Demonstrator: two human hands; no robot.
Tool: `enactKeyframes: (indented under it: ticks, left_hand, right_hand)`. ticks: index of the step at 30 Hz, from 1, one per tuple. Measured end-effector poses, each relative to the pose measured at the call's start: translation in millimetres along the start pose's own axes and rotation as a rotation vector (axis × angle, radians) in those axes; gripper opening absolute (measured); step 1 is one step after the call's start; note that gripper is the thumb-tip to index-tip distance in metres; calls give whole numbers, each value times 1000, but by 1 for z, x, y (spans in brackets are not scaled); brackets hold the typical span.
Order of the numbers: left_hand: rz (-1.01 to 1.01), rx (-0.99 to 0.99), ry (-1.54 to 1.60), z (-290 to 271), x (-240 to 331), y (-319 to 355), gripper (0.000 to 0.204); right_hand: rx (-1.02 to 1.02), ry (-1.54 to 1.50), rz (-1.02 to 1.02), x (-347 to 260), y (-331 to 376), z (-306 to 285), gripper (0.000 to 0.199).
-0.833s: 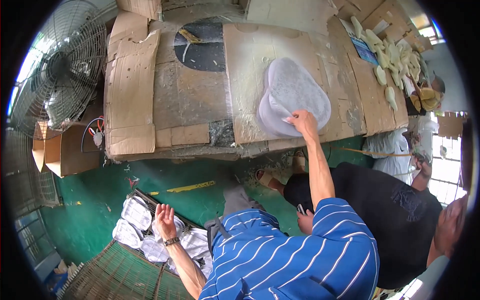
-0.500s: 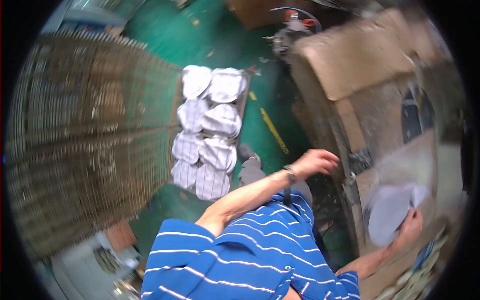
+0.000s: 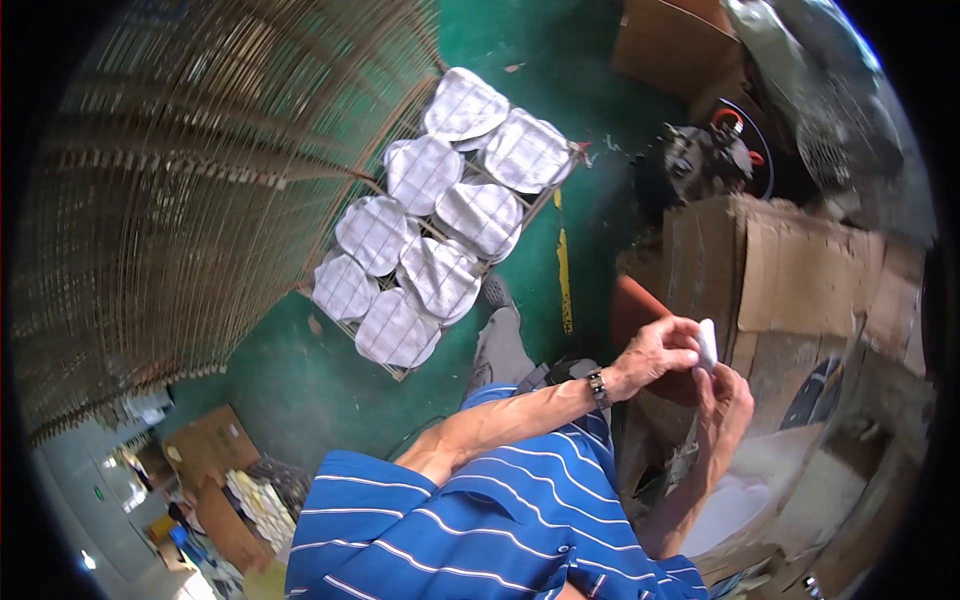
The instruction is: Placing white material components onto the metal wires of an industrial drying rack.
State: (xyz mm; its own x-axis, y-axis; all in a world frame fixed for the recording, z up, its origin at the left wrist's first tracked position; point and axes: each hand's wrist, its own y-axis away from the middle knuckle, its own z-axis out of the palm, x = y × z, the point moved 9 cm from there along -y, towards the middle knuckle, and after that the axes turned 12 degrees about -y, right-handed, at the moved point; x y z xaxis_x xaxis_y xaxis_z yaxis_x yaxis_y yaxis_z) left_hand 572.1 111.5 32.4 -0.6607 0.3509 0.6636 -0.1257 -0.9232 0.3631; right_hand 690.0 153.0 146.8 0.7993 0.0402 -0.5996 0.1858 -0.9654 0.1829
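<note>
My left hand (image 3: 655,355), wearing a watch, pinches a small rounded white piece (image 3: 707,343) between thumb and fingertips. From below, my right hand (image 3: 726,400) closes its thumb and fingers on the lower end of the same piece. It is seen nearly edge-on, so its full shape does not show. Beside my right forearm, a pale white sheet-like thing (image 3: 735,500) lies among cardboard. Ahead to the left, several rounded white fabric pads (image 3: 425,175) lie in two rows on a wire rack shelf (image 3: 545,203).
Tall wire rack layers (image 3: 200,190) rise on the left. Cardboard boxes (image 3: 805,270) are at the right, with a reddish curved thing (image 3: 640,308) beside them. A metal machine part (image 3: 700,160) stands beyond. Yellow tape (image 3: 565,280) marks the green floor. Another carton (image 3: 210,445) sits lower left.
My right hand has come from the cardboard at the right, where it held a white flat piece, up to my left hand. Both hands now meet on a white piece. The view has turned.
</note>
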Motion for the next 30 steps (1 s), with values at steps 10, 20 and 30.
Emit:
enactKeyframes:
  ticks: [10,20,30]
  left_hand:
    - [40,489,112,-246,90,42,36]
    - [229,846,395,-422,134,-55,41]
    - [290,715,253,-632,221,-236,56]
  right_hand:
    - [-362,121,-315,-178,-79,225,25]
    - [-491,-6,-400,-225,-205,380,38]
    - [-500,-116,-108,-77,-342,462,26]
